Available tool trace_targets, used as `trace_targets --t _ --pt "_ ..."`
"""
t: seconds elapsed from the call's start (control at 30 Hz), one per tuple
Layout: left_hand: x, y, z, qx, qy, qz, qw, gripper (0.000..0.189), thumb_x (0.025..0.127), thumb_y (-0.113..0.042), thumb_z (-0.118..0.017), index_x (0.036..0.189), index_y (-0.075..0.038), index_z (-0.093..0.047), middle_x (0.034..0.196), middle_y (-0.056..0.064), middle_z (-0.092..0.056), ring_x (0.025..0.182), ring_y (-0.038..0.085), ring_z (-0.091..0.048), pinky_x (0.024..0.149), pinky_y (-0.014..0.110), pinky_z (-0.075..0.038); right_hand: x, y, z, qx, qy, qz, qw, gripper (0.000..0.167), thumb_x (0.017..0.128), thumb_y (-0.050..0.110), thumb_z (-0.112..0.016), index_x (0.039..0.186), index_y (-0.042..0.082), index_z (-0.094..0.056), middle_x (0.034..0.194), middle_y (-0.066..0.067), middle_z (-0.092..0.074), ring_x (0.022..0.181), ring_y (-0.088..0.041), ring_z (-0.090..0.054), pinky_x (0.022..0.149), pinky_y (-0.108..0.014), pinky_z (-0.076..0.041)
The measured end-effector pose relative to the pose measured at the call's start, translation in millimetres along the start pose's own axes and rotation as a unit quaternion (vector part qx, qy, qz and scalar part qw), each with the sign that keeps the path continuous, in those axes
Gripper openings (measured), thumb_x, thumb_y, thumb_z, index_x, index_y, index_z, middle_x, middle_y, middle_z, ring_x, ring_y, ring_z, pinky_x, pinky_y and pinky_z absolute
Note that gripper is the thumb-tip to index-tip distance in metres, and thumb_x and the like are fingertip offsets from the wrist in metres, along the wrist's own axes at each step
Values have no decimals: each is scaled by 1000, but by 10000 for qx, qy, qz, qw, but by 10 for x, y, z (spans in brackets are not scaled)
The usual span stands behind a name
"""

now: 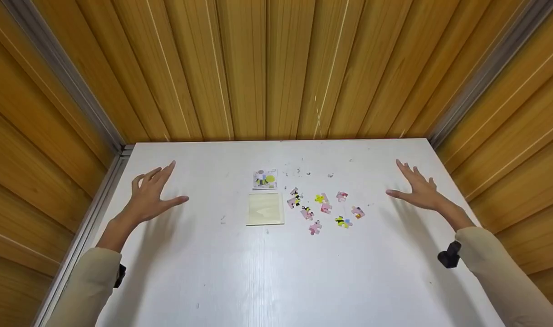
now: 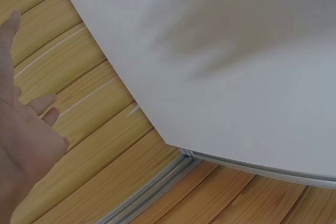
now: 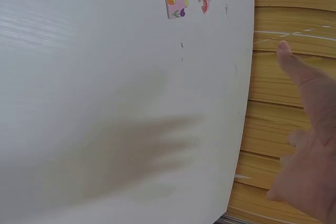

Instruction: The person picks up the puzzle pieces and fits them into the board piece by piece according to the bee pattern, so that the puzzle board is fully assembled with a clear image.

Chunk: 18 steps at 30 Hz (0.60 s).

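My left hand (image 1: 150, 195) hovers over the left part of the white table, fingers spread and holding nothing. On the opposite side my right hand (image 1: 417, 188) is also raised, thumb apart from the fingers, nothing in it. Nearest to it lies a pink puzzle piece (image 1: 357, 212), which the right wrist view shows as a corner piece (image 3: 175, 4). Several more loose pieces, among them a yellow one (image 1: 321, 198) and a yellow-black one (image 1: 343, 222), are scattered right of a pale yellow square tray (image 1: 264, 210). A small picture card (image 1: 265, 180) with a bee lies just behind the tray.
The white table (image 1: 213, 272) bears small dark scuffs near its back. Wood-patterned panels (image 1: 267, 68) stand behind it and at both sides, with grey metal frame bars (image 1: 72, 81) at the corners. Each sleeve carries a small black device (image 1: 449, 255) near the wrist.
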<state>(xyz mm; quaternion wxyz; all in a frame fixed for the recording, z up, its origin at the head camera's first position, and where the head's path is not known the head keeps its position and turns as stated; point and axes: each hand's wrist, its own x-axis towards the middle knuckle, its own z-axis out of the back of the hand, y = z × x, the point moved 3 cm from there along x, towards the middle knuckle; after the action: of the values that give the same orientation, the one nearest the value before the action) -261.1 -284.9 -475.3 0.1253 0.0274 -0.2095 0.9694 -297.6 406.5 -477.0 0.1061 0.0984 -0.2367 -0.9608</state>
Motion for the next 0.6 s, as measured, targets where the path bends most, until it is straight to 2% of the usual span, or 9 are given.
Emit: trace_targets --t 0.3,0.6 --pt "-8 -39 -158 -580 232 161 9979 98 91 -54 -70 164 -9 -20 154 25 -46 143 49 -35 112 69 -15 1 9 -82 384 224 232 9987 88 100 38 -63 162 0 -13 164 -36 -15 148 -62 -15 113 -76 -16" --pt "8 -115 -351 -1000 459 283 9935 98 90 -53 -72 164 -11 -22 152 24 -50 144 48 -37 114 74 -15 -29 15 -188 554 125 360 9977 75 102 30 -62 158 -3 -27 153 -39 -38 142 -59 -32 107 -75 -30"
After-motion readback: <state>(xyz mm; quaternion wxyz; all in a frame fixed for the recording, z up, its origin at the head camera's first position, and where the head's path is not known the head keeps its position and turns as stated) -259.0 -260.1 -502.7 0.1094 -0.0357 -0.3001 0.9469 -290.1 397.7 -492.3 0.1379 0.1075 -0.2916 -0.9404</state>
